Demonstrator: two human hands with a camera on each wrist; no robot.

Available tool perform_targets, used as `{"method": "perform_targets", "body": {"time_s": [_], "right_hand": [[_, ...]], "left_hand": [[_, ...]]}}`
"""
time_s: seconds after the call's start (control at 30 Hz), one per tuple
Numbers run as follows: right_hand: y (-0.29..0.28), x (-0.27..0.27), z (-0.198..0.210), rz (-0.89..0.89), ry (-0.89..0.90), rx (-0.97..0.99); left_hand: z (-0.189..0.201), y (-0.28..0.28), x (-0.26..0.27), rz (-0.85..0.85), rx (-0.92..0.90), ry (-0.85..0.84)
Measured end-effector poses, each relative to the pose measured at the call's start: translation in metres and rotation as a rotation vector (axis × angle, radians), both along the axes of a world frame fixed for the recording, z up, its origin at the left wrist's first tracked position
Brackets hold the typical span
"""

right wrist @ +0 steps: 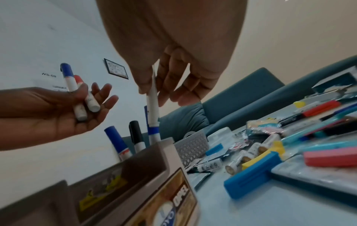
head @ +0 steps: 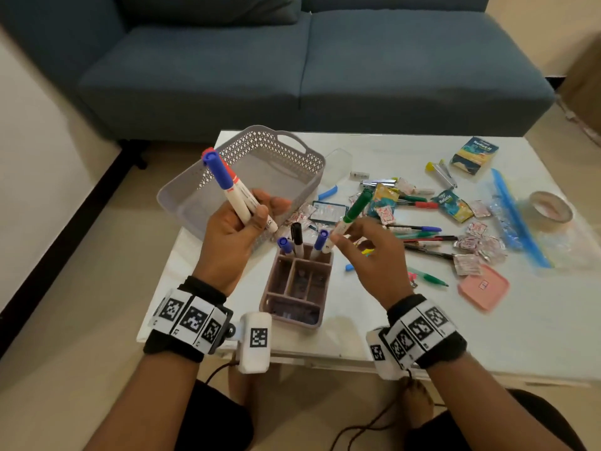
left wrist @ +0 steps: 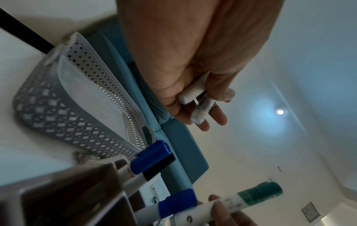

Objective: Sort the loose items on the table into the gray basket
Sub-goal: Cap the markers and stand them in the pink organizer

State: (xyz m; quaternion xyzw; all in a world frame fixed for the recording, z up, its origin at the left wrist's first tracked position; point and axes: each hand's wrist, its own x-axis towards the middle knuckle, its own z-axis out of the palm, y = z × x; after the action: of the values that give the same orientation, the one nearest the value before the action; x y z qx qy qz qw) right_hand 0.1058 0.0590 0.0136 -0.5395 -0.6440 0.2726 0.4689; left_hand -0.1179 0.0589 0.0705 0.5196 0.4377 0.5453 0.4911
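My left hand [head: 257, 216] grips two white markers together, a blue-capped marker [head: 222, 175] and a red-capped marker [head: 243, 195], caps pointing up. It is raised over the near wall of the gray basket [head: 271, 148], which looks empty. My right hand [head: 344, 234] pinches the white barrel of a green-capped marker [head: 357, 205] just above the mauve organizer [head: 294, 320]. Three markers stand in the organizer's far compartments. The left wrist view shows the left hand [left wrist: 195, 110] round both barrels. In the right wrist view the right hand [right wrist: 164, 87] holds the barrel [right wrist: 152, 105] upright.
Right of the organizer lie several loose pens [head: 419, 229], sachets [head: 478, 245], blue clips [head: 328, 193], a pink lid [head: 484, 286], a zip bag [head: 517, 219], a tape roll [head: 551, 206] and a small box [head: 474, 155]. A blue sofa [head: 292, 66] stands behind the table.
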Motion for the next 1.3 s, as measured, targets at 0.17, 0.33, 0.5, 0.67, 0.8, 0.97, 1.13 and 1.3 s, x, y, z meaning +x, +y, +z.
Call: {"method": "perform_targets", "body": {"time_s": [0.17,0.33,0.5,0.67,0.8,0.97,1.13,1.3], "right_hand": [[0.006,-0.013,-0.009,0.011,-0.153,-0.037],[0.015,-0.014,-0.023,0.035,-0.458,-0.157],[0.01,-0.013,-0.004,0.091,-0.357,-0.09],[-0.002,-0.017,0.051,0.165,-0.037,0.098],[-0.003,-0.013,0.067,0.285,0.034,0.065],[-0.007,-0.007,0.067,0.262,0.075,0.111],[-0.001,0.001,0.048,0.053,0.089,0.154],[0.003,-0.002,0.023,0.006,0.109,0.064]], "left_hand": [[-0.007,0.01,-0.005,-0.004,-0.005,0.026],[-0.01,0.014,-0.002,-0.022,-0.029,0.049],[-0.003,0.009,0.01,-0.085,0.024,0.13],[-0.003,0.003,0.029,-0.21,0.023,0.233],[-0.008,-0.005,0.042,-0.351,-0.022,0.32],[-0.008,-0.009,0.044,-0.348,0.018,0.414],[-0.008,0.006,0.004,0.004,0.141,0.494],[-0.028,0.02,-0.024,0.151,-0.02,0.587]]}}
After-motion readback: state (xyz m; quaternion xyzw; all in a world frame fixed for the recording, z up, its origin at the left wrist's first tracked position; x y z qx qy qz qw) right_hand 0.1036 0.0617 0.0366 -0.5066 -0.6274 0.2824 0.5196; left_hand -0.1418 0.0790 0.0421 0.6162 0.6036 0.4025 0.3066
